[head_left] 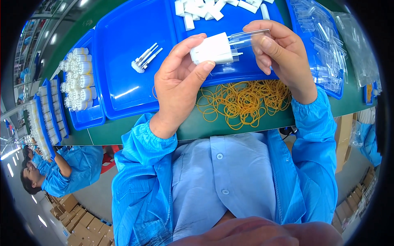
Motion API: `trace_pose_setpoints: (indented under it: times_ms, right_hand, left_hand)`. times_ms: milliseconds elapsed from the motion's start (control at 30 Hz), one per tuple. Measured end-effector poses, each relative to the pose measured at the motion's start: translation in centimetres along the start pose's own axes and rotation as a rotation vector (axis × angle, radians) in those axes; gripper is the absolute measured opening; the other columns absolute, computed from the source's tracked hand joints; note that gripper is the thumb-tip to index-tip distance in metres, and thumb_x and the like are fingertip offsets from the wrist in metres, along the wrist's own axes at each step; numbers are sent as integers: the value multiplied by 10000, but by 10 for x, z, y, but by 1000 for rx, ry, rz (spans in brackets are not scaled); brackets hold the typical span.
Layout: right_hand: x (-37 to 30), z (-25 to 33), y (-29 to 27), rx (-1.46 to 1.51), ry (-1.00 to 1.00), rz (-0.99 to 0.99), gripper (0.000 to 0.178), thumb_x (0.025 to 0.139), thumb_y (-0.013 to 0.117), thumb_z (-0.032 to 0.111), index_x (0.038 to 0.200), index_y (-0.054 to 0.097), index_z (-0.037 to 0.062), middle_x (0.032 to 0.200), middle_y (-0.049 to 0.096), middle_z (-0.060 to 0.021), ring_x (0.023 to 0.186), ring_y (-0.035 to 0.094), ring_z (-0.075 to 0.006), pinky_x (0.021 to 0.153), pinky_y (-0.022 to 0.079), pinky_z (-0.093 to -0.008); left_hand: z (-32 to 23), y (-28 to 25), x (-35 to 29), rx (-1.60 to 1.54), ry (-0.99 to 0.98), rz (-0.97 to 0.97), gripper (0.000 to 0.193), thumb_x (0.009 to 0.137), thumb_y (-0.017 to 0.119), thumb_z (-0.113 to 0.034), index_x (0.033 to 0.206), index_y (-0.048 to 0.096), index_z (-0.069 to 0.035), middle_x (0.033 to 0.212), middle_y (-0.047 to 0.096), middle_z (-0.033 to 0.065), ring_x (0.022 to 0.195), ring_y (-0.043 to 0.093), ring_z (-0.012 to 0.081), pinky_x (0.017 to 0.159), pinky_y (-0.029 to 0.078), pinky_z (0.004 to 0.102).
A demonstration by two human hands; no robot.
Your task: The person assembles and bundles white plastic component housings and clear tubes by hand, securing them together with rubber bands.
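Note:
My left hand [179, 82] is closed round a white plastic block [212, 49], thumb along its lower edge and fingers behind it. Thin white prongs and a clear piece stick out of the block's right end. In my right hand [283, 53] a clear plastic sleeve [248, 37] is pinched between thumb and fingers. The sleeve's left end meets the upper right side of the block; whether it goes inside is hard to make out. Both hands are above a blue tray [246, 76]. Below them on the green table lies a heap of yellow rubber bands [246, 102].
White blocks [205, 9] lie at the tray's far end. A left blue tray [127, 88] holds a small white pronged part [143, 58]. Banded white assemblies [80, 78] fill a bin further left. Clear sleeves [326, 49] and a plastic bag [359, 49] are at right. A co-worker [61, 172] sits at left.

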State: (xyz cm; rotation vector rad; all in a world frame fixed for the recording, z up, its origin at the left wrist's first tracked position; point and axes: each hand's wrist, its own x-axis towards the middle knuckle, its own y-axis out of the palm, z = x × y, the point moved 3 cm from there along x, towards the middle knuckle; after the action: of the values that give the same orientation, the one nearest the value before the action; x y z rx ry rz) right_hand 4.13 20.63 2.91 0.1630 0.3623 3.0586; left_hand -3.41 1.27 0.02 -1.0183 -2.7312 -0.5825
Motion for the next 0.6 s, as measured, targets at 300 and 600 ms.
trace_pose_setpoints:
  times_ms: [300,600]
  right_hand:
    - [3,-9,1,59,12,1,296,940,567,157,1171,578,-27,755,527,-22,587,478,-51,490,406,-197]
    - [0,-4,1,-79,-21,-28,306,910,607,162,1159,616,-16,752,579,-48,557,520,-64,477,420,-199]
  left_hand:
    - [-13,4,-4,163,103,-17,429,816,645,98,1222,524,36,1242,502,143,1153,539,252,965,497,351]
    - [-11,3,-3,231,92,-52,408,808,666,79,1196,549,33,1227,513,140,1110,568,237,929,526,334]
